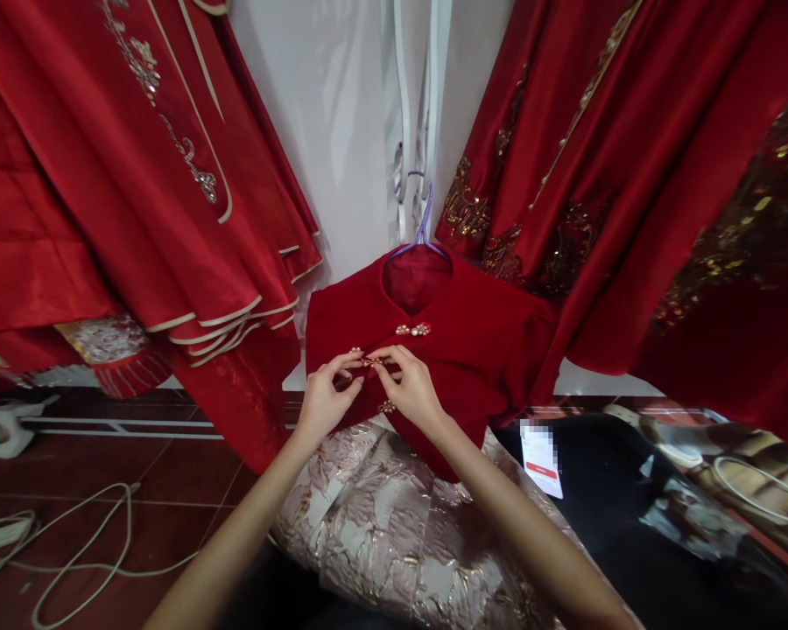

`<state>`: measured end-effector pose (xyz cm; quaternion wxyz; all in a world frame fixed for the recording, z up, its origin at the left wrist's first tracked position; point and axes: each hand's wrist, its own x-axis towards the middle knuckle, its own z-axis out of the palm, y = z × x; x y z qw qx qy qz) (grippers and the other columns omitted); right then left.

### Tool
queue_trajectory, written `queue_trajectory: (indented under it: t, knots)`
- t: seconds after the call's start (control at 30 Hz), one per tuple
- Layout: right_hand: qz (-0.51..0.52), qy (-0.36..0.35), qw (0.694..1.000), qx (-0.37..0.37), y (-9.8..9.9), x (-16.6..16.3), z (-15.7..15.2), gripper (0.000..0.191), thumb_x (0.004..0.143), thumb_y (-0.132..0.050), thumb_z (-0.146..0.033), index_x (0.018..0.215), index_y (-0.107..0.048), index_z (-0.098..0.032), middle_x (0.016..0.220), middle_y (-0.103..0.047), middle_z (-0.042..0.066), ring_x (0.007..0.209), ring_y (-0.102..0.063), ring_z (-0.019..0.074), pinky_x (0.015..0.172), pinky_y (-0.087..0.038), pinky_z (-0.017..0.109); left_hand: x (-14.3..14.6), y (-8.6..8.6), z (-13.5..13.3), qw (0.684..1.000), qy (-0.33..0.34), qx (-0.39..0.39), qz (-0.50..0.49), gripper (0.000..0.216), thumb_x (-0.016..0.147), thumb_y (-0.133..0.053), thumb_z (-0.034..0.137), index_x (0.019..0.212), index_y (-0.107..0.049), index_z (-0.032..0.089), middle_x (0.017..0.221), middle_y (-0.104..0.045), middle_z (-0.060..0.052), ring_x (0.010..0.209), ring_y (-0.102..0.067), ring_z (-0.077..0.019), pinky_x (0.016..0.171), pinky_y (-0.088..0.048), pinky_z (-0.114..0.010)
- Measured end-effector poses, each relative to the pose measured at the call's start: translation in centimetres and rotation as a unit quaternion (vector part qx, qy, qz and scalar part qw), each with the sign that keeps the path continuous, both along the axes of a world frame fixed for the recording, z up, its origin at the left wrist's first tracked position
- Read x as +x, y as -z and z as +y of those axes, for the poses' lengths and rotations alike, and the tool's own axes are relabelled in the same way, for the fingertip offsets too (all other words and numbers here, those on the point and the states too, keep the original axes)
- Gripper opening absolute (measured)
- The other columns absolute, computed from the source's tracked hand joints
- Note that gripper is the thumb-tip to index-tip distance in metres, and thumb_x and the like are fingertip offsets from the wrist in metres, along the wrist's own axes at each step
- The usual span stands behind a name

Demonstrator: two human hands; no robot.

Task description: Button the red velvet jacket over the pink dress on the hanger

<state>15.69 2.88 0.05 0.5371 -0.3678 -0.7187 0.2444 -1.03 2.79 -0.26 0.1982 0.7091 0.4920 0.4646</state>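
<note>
A dark red jacket (473, 359) hangs in front of me on a purple hanger (424, 229). Its front carries ornamental clasps with pearls and gold trim: a fastened upper clasp (413, 330) below the collar and a lower clasp (387, 407) partly under my fingers. At the middle clasp (371, 360), my left hand (327, 394) pinches from the left side. My right hand (411, 382) pinches the same clasp from the right, its fingertips close to those of the left. The fingers hide part of the clasp, so whether its halves are joined cannot be seen.
Red gowns (105, 175) hang at left, and sequined red gowns (630, 175) at right. Shiny brocade fabric (381, 516) spreads below the jacket. A phone (542, 459) lies on a black surface (604, 490) near a crumpled plastic bag (693, 521). A white cable (128, 525) loops over the floor.
</note>
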Motion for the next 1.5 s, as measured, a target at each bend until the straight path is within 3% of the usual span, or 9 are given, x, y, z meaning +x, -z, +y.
queue_trajectory:
  t: [0.13,0.37,0.7,0.9,1.07,1.27,1.4,1.5]
  knots:
    - [0.002,-0.006,1.0,-0.005,0.0,0.0,0.0,0.021,0.088,-0.047,-0.018,0.102,-0.063,-0.022,0.103,-0.062,0.004,0.088,-0.062,0.0136,0.064,-0.057,0.023,0.3,0.7,-0.1,0.998,-0.021,0.014,0.056,0.045,0.075,-0.063,0.021,0.12,-0.061,0.02,0.103,-0.071,-0.006,0.077,-0.06,-0.0162,0.08,-0.048,-0.033]
    - [0.011,0.0,1.0,-0.009,-0.1,0.1,-0.2,0.02,0.088,-0.049,-0.021,0.102,-0.064,-0.022,0.101,-0.063,0.005,0.087,-0.062,0.0144,0.061,-0.057,0.022,0.6,-0.1,-0.2,0.997,0.008,0.01,-0.081,0.03,0.081,-0.062,0.028,0.108,-0.065,0.017,0.105,-0.07,-0.007,0.083,-0.065,-0.0152,0.08,-0.052,-0.029]
    - [0.029,-0.013,0.999,-0.016,-0.2,0.0,0.1,0.018,0.088,-0.052,-0.027,0.1,-0.065,-0.022,0.101,-0.065,0.004,0.086,-0.063,0.0145,0.058,-0.055,0.021,0.9,-0.2,-0.4,0.984,0.041,-0.045,-0.168,0.033,0.078,-0.067,0.036,0.103,-0.068,0.014,0.107,-0.071,-0.01,0.101,-0.067,-0.0216,0.095,-0.05,-0.035]
    - [0.034,-0.035,0.999,-0.023,-0.3,0.3,0.1,0.016,0.086,-0.055,-0.028,0.098,-0.066,-0.023,0.1,-0.067,0.003,0.086,-0.064,0.0137,0.059,-0.054,0.02,0.9,-0.4,-0.4,0.983,0.039,-0.053,-0.171,0.041,0.076,-0.069,0.039,0.108,-0.066,0.014,0.112,-0.07,-0.01,0.104,-0.066,-0.0231,0.095,-0.051,-0.036]
    - [0.011,-0.033,0.999,-0.02,-0.4,0.4,0.0,0.016,0.086,-0.056,-0.025,0.097,-0.066,-0.023,0.098,-0.067,0.003,0.084,-0.064,0.0135,0.057,-0.053,0.02,0.6,-0.6,-0.3,0.987,0.034,-0.028,-0.152,0.035,0.08,-0.065,0.039,0.104,-0.067,0.014,0.111,-0.07,-0.01,0.106,-0.065,-0.0218,0.097,-0.049,-0.034]
    - [0.033,-0.017,0.999,-0.022,-0.5,0.0,0.0,0.017,0.087,-0.054,-0.026,0.098,-0.065,-0.022,0.101,-0.067,0.004,0.085,-0.064,0.014,0.056,-0.053,0.02,0.1,-0.3,0.0,0.988,0.023,-0.027,-0.151,0.036,0.078,-0.067,0.042,0.101,-0.071,0.015,0.099,-0.073,-0.009,0.085,-0.07,-0.02,0.082,-0.056,-0.033]
    - [0.017,-0.041,0.999,-0.015,-0.8,0.4,0.1,0.015,0.086,-0.056,-0.025,0.097,-0.066,-0.023,0.098,-0.067,0.003,0.084,-0.064,0.0131,0.058,-0.053,0.02,0.3,-0.1,0.1,0.985,0.024,-0.034,-0.166,0.037,0.078,-0.066,0.042,0.101,-0.071,0.014,0.105,-0.072,-0.01,0.086,-0.069,-0.02,0.078,-0.058,-0.032]
    - [-0.002,-0.049,0.999,-0.014,-1.1,0.6,0.1,0.015,0.086,-0.055,-0.024,0.096,-0.065,-0.023,0.097,-0.067,0.002,0.083,-0.064,0.0131,0.059,-0.053,0.021,0.5,-0.1,0.1,0.982,0.027,-0.04,-0.185,0.038,0.077,-0.068,0.041,0.103,-0.07,0.013,0.107,-0.071,-0.011,0.091,-0.069,-0.0205,0.083,-0.057,-0.034]
